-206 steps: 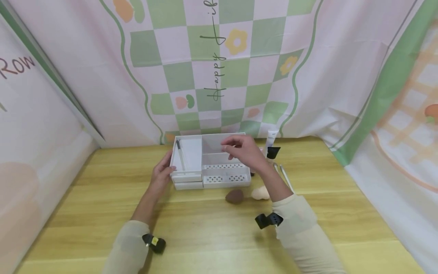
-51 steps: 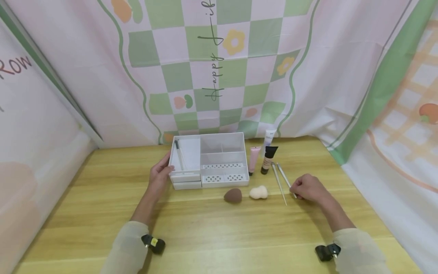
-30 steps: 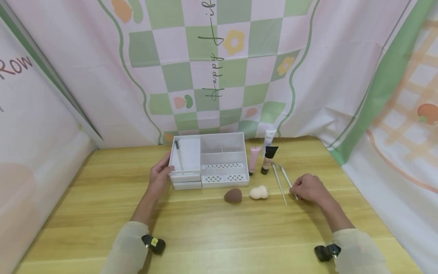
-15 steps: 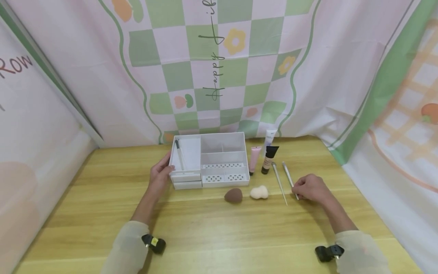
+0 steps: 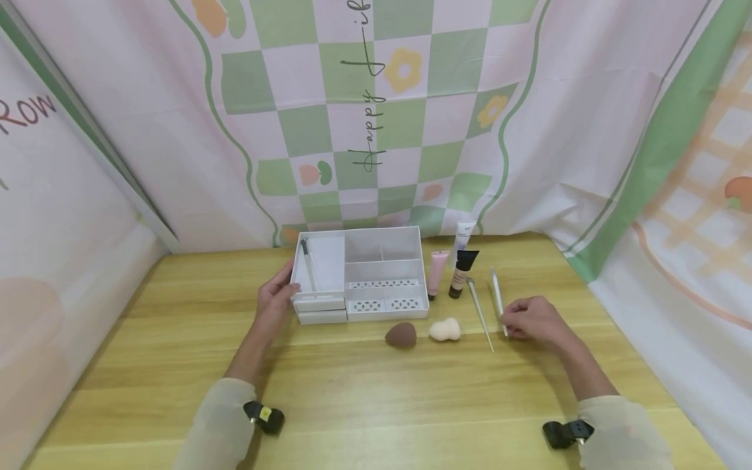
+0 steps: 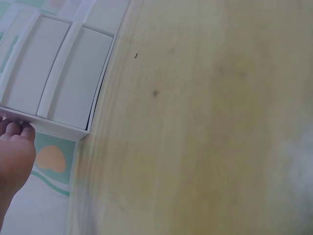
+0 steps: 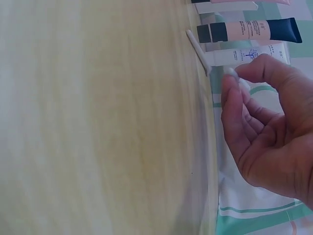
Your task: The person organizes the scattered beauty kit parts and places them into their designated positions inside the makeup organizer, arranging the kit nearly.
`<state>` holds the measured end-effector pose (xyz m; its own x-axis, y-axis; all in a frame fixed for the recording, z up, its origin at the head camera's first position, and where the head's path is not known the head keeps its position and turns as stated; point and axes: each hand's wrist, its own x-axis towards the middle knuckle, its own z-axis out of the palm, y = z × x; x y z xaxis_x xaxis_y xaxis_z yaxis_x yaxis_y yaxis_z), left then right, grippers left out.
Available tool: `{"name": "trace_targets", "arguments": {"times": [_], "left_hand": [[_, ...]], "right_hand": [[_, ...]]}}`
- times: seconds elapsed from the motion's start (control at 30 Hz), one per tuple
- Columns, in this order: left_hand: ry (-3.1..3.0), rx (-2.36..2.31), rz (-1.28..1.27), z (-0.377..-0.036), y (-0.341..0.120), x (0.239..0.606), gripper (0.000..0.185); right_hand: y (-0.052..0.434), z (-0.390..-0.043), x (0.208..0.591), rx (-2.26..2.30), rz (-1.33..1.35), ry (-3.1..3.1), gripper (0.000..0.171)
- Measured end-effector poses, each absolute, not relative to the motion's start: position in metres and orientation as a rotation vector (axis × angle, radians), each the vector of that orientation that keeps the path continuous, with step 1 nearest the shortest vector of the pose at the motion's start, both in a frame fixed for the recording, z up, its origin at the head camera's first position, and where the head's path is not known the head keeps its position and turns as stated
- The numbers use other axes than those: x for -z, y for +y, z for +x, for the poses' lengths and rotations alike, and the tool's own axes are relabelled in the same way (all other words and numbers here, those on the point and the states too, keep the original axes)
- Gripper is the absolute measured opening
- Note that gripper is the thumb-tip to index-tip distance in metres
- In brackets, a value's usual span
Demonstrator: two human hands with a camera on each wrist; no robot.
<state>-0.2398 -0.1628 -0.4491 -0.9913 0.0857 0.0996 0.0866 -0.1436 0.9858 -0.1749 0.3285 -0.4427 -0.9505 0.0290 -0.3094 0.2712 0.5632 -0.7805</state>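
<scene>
Hands: we see our left hand resting against the left end wall of the white plastic compartment organiser, fingers curled lightly at its corner; our right hand pinches the lower end of a thin white stick-shaped tool, tilted up off the wooden table.
Nearby: a second thin silver-tipped stick lies just left of the held one.
Hidden: in the right wrist view the fingertips cover the held tool's end; the left wrist view cuts the hand off at the frame edge.
Writing: the backdrop cloth reads "Happy"; the print on the white tube, black-capped beige tube and pink tube is too small for us to read.
Others: brown teardrop sponge and cream gourd-shaped sponge sit before the organiser.
</scene>
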Motion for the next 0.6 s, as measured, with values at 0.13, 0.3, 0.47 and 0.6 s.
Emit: {"name": "trace_targets", "arguments": {"times": [0.13, 0.3, 0.47, 0.6], "left_hand": [[-2.070, 2.354, -0.205, -0.240, -0.163, 0.449, 0.060], [-2.072, 2.360, -0.213, -0.239, -0.163, 0.449, 0.060], [-2.069, 2.361, -0.218, -0.239, -0.163, 0.449, 0.060], [-2.085, 2.344, -0.213, -0.239, -0.163, 0.449, 0.061]], "right_hand": [[0.329, -0.175, 0.440, 1.425, 0.240, 2.494, 0.036], [0.328, -0.175, 0.437, 1.497, 0.230, 2.465, 0.028], [0.327, -0.174, 0.432, 1.532, 0.211, 2.449, 0.031], [0.325, -0.172, 0.426, 1.569, 0.191, 2.437, 0.035]]}}
